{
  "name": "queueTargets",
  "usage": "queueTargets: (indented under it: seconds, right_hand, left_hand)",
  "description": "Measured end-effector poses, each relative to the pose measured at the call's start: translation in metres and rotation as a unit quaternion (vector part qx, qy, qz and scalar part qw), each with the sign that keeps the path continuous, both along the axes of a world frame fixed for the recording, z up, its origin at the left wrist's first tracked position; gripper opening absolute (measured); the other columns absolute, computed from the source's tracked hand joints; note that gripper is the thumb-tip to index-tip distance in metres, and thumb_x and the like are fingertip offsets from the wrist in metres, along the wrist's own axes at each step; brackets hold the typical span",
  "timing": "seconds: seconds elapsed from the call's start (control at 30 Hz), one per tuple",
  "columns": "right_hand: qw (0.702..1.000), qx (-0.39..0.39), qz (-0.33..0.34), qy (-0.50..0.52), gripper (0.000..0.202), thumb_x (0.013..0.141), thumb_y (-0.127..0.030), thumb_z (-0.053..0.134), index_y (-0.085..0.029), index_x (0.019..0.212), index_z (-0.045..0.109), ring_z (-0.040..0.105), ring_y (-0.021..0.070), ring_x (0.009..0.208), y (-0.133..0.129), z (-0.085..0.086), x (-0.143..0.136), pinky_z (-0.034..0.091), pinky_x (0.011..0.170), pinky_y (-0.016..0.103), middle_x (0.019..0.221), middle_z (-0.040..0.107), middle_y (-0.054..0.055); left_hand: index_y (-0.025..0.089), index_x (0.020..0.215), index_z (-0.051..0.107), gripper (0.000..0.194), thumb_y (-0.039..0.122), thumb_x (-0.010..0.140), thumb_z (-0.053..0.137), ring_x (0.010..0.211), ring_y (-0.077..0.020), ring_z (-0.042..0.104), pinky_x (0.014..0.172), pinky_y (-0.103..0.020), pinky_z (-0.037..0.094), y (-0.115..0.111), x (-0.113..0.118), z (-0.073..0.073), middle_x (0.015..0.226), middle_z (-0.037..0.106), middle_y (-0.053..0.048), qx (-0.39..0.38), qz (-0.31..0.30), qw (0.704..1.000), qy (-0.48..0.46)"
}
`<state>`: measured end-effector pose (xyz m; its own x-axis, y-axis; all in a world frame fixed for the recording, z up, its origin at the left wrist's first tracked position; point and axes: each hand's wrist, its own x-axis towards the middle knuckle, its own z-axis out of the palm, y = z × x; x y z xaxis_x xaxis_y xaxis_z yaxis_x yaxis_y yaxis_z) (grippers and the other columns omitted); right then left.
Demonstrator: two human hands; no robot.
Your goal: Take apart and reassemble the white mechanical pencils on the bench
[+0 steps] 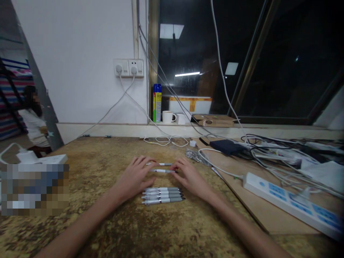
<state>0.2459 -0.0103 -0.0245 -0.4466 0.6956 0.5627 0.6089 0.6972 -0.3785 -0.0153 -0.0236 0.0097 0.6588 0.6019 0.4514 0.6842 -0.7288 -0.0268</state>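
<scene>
Several white and grey pens (pixel 162 196) lie side by side in a row on the worn wooden table (pixel 107 229). Beyond them are two separate pens, a nearer one (pixel 162 171) and a farther one (pixel 164 164), both lying crosswise between my hands. My left hand (pixel 138 175) rests at their left ends, its fingers apart and partly over the pens. At the right ends is my right hand (pixel 186 173), its thumb and fingers pressed together at the nearer pen's grey end.
A white power strip (pixel 290 204) and tangled cables (pixel 258 150) lie at right, beside a dark box (pixel 228 147). On the sill stand a spray can (pixel 157 103), a mug (pixel 168 116) and a cardboard box (pixel 215 120). A person (pixel 34 125) sits at far left.
</scene>
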Motion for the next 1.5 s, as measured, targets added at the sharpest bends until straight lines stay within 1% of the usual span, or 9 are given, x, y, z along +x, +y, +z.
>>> queueTargets:
  seconds: [0.13, 0.27, 0.43, 0.53, 0.83, 1.03, 1.2, 1.37, 1.5]
  right_hand:
    - [0.999, -0.003, 0.008, 0.039, 0.007, 0.098, -0.024, 0.06, -0.019, 0.098, 0.064, 0.058, 0.0226, 0.102, -0.001, 0.001, -0.001, 0.046, 0.093, 0.038, 0.101, 0.064, 0.007]
    - [0.999, -0.003, -0.004, 0.046, 0.008, 0.099, -0.025, 0.058, -0.019, 0.101, 0.063, 0.059, 0.022, 0.102, -0.008, 0.004, -0.002, 0.047, 0.092, 0.037, 0.102, 0.064, 0.006]
    - [0.998, 0.026, -0.02, -0.055, 0.019, 0.101, -0.028, 0.054, -0.019, 0.116, 0.061, 0.059, 0.0247, 0.106, -0.016, 0.004, -0.006, 0.048, 0.094, 0.04, 0.11, 0.066, 0.009]
    - [0.994, 0.032, -0.034, -0.102, 0.02, 0.104, -0.028, 0.047, -0.017, 0.113, 0.062, 0.061, 0.025, 0.103, -0.015, 0.001, -0.007, 0.049, 0.093, 0.04, 0.109, 0.069, 0.01]
    - [0.976, 0.023, -0.075, -0.204, 0.019, 0.103, -0.021, 0.048, -0.017, 0.113, 0.063, 0.067, 0.0269, 0.103, -0.023, 0.006, -0.009, 0.049, 0.089, 0.037, 0.112, 0.073, 0.013]
    - [0.978, -0.017, -0.079, -0.193, 0.015, 0.101, -0.014, 0.05, -0.018, 0.11, 0.061, 0.067, 0.0256, 0.103, -0.02, 0.005, -0.011, 0.049, 0.084, 0.033, 0.11, 0.072, 0.01]
    - [0.976, -0.021, -0.08, -0.201, 0.015, 0.102, -0.015, 0.047, -0.018, 0.108, 0.061, 0.064, 0.0243, 0.107, -0.02, 0.007, -0.013, 0.047, 0.089, 0.032, 0.112, 0.071, 0.01]
    - [0.973, 0.0, -0.079, -0.217, 0.016, 0.103, -0.019, 0.046, -0.018, 0.109, 0.062, 0.063, 0.0249, 0.105, -0.022, 0.01, -0.017, 0.046, 0.091, 0.034, 0.111, 0.071, 0.011]
    - [0.973, 0.031, -0.08, -0.215, 0.016, 0.102, -0.016, 0.046, -0.019, 0.105, 0.062, 0.065, 0.0258, 0.099, -0.02, 0.007, -0.019, 0.047, 0.087, 0.035, 0.104, 0.072, 0.011]
  left_hand:
    - [0.022, 0.119, 0.064, 0.02, 0.026, 0.103, 0.053, 0.111, -0.0262, 0.053, 0.095, -0.041, 0.042, 0.009, 0.021, 0.003, 0.117, 0.064, -0.007, 0.018, 0.006, 0.999, 0.043]
    - [0.022, 0.122, 0.064, 0.024, 0.029, 0.106, 0.047, 0.109, -0.0247, 0.054, 0.095, -0.039, 0.042, 0.013, 0.025, -0.004, 0.112, 0.065, -0.006, 0.014, 0.013, 1.0, -0.004]
    - [0.023, 0.128, 0.06, 0.028, 0.031, 0.107, 0.045, 0.11, -0.023, 0.054, 0.098, -0.038, 0.042, 0.004, 0.023, -0.007, 0.115, 0.067, -0.005, -0.019, -0.006, 0.999, -0.045]
    - [0.019, 0.122, 0.061, 0.026, 0.032, 0.107, 0.045, 0.108, -0.0225, 0.055, 0.097, -0.036, 0.043, 0.001, 0.024, -0.006, 0.113, 0.067, -0.005, -0.024, -0.01, 0.998, -0.053]
    - [0.017, 0.107, 0.063, 0.026, 0.027, 0.108, 0.039, 0.096, -0.0254, 0.059, 0.086, -0.04, 0.043, -0.001, 0.026, -0.01, 0.104, 0.069, -0.008, 0.056, 0.029, 0.996, 0.071]
    - [0.018, 0.106, 0.062, 0.023, 0.022, 0.107, 0.04, 0.099, -0.0241, 0.064, 0.087, -0.037, 0.046, -0.009, 0.032, -0.01, 0.107, 0.072, -0.007, 0.005, 0.063, 0.997, 0.036]
    - [0.019, 0.105, 0.062, 0.026, 0.022, 0.107, 0.036, 0.102, -0.0252, 0.066, 0.089, -0.038, 0.047, -0.007, 0.033, -0.013, 0.111, 0.074, -0.007, -0.027, 0.086, 0.996, 0.022]
    - [0.02, 0.1, 0.063, 0.03, 0.024, 0.107, 0.034, 0.094, -0.0245, 0.069, 0.079, -0.034, 0.048, -0.006, 0.028, -0.018, 0.103, 0.074, -0.007, -0.065, 0.104, 0.992, 0.007]
    - [0.02, 0.094, 0.063, 0.034, 0.027, 0.107, 0.032, 0.085, -0.0244, 0.07, 0.071, -0.032, 0.045, -0.008, 0.026, -0.018, 0.096, 0.075, -0.007, -0.086, 0.113, 0.99, 0.006]
